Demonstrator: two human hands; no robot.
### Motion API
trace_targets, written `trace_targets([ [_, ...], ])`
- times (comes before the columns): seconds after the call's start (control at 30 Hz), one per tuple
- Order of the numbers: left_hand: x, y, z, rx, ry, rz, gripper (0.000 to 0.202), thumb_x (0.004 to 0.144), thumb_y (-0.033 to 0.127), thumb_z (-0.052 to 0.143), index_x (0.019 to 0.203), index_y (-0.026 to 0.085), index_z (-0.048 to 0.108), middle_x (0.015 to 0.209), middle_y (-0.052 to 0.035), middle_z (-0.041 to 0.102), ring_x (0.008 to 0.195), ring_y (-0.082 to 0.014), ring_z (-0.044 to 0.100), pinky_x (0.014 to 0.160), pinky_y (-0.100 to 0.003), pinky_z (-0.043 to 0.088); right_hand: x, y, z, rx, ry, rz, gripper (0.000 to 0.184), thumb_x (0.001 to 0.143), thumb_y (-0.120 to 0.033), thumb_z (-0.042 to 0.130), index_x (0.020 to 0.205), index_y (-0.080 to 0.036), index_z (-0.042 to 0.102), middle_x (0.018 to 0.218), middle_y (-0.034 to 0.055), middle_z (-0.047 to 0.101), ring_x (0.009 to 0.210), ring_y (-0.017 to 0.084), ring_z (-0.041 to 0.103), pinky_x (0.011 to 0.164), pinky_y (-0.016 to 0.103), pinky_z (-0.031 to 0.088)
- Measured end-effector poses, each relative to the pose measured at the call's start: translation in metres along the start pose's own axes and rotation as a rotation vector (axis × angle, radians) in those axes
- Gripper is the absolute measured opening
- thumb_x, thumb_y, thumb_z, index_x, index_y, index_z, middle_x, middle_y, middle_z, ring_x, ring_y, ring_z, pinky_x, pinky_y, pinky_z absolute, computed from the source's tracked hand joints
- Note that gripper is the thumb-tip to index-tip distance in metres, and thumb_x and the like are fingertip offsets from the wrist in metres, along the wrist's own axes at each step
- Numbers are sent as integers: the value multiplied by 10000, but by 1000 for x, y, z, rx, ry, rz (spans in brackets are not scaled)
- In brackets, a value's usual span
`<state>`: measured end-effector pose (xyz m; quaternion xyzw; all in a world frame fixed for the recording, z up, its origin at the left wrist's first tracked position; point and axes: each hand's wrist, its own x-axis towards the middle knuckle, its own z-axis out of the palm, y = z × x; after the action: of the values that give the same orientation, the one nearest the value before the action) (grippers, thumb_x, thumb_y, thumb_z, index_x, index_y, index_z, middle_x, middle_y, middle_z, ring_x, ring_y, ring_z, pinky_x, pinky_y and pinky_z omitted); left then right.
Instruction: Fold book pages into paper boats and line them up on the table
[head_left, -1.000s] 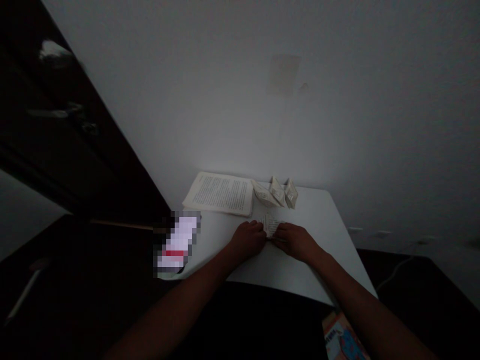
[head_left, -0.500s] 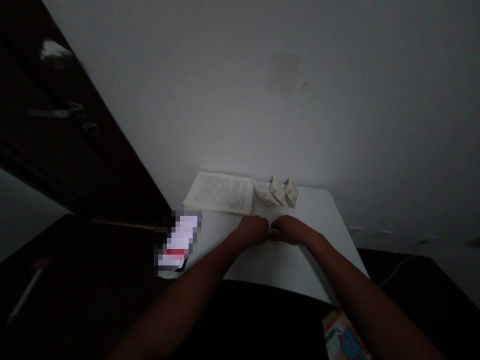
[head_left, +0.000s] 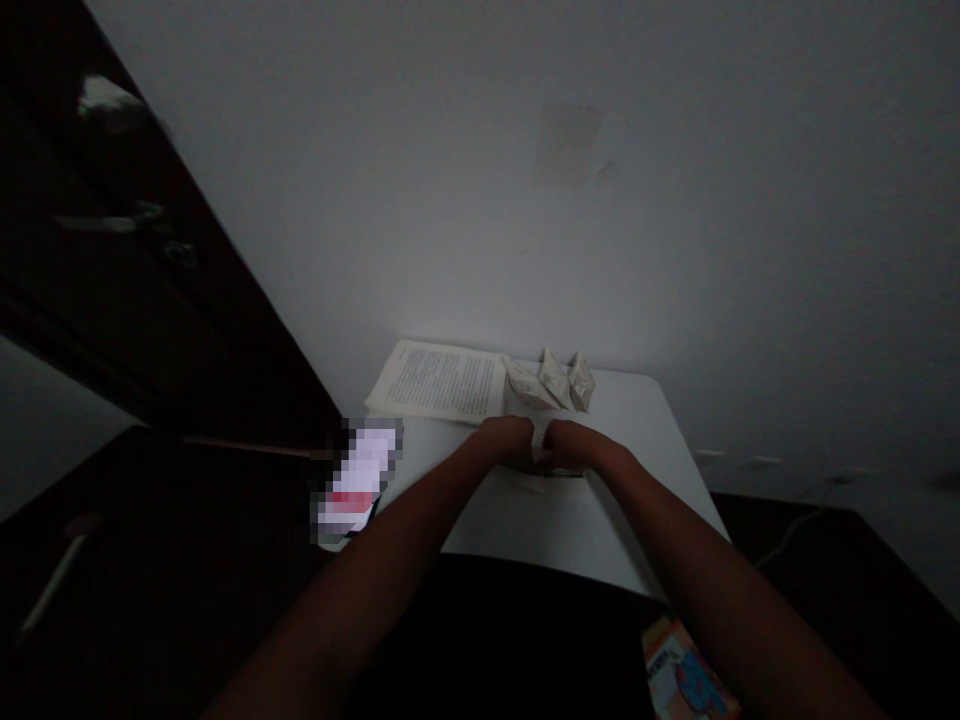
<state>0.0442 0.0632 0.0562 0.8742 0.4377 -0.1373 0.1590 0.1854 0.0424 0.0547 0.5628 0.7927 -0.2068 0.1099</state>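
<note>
Over the middle of the white table, my left hand [head_left: 510, 440] and my right hand [head_left: 573, 445] almost meet, both with curled fingers. Between them shows a small piece of printed paper [head_left: 539, 428], pinched from both sides. Most of it is hidden behind the hands, so its shape is unclear. Just beyond stand folded paper boats: one long, low boat [head_left: 529, 384] and two upright ones, a middle boat [head_left: 554, 379] and a right boat [head_left: 581, 383]. Left of them lies a stack of printed pages [head_left: 447, 383].
The white table [head_left: 525, 530] stands against a wall [head_left: 465, 220]. A phone [head_left: 360, 475] with a blurred-out screen lies at its left edge. Below the right front corner is a colourful printed box or book [head_left: 686, 675]. A dark door [head_left: 150, 250] is on the left.
Both hands have moved slightly away from me, toward the paper boats, still gripping the paper. A dark-edged strip now shows just below the right hand. The boats and pages stay put.
</note>
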Motion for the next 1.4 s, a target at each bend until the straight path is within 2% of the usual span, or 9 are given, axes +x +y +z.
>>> trace_targets([
  [0.2,1,1,-4,-12,-37,-27,650,533,582,716,1055,206,624,1066,-116,665,952,-250,634,755,-292,513,-3,2,1,19,3,68,402,624,-383,721,964,-170,704,995,95,704,885,226,646,709,235,464],
  [0.3,-1,-2,-6,-12,-59,-60,651,517,537,747,1051,184,629,1045,-129,670,934,-261,639,750,-305,517,-3,3,1,21,-6,83,422,626,-402,722,984,-180,698,1002,94,702,897,226,643,711,235,462],
  [0.5,-7,-20,-7,-30,-76,-114,625,512,485,764,1023,152,630,1066,-149,659,931,-281,636,705,-316,523,-3,2,-1,18,-29,85,411,641,-408,704,969,-160,697,976,102,704,851,216,652,638,230,450],
  [0.67,-11,-31,-8,-67,-96,-128,588,511,457,766,995,148,638,1039,-134,670,914,-274,642,686,-311,523,-3,2,-1,6,-44,104,418,650,-434,698,957,-151,699,959,108,704,840,213,653,619,228,442],
  [0.9,-16,-49,-5,-83,-87,-164,730,489,478,773,1093,112,589,1119,-165,631,971,-289,621,730,-330,519,-4,1,-2,-3,-47,125,412,658,-458,684,908,-131,705,923,117,704,814,214,653,608,234,434],
  [1.0,-20,-56,-5,-86,-100,-183,670,501,474,768,1037,103,611,1042,-167,660,913,-278,639,707,-322,520,-4,2,-2,-2,-51,121,396,651,-456,690,878,-133,707,901,111,705,793,208,652,588,230,427],
  [1.13,-25,-59,-8,-87,-128,-219,493,539,424,755,901,107,649,846,-141,698,731,-246,665,638,-315,525,-3,2,-3,1,-60,118,376,658,-453,686,858,-136,710,870,99,708,769,197,653,574,222,423],
  [1.3,-42,-49,-8,-30,44,-233,461,591,285,719,1011,128,612,1034,-170,656,929,-279,629,731,-344,516,-4,-1,-4,0,-55,129,378,646,-442,699,861,-131,714,869,105,707,785,211,653,578,227,433],
  [1.4,-51,-34,-7,-29,151,-209,282,722,246,579,982,147,626,1006,-150,658,935,-257,626,762,-354,506,-5,-2,-5,9,-54,125,378,633,-430,712,882,-145,717,898,97,707,808,211,653,604,224,443],
])
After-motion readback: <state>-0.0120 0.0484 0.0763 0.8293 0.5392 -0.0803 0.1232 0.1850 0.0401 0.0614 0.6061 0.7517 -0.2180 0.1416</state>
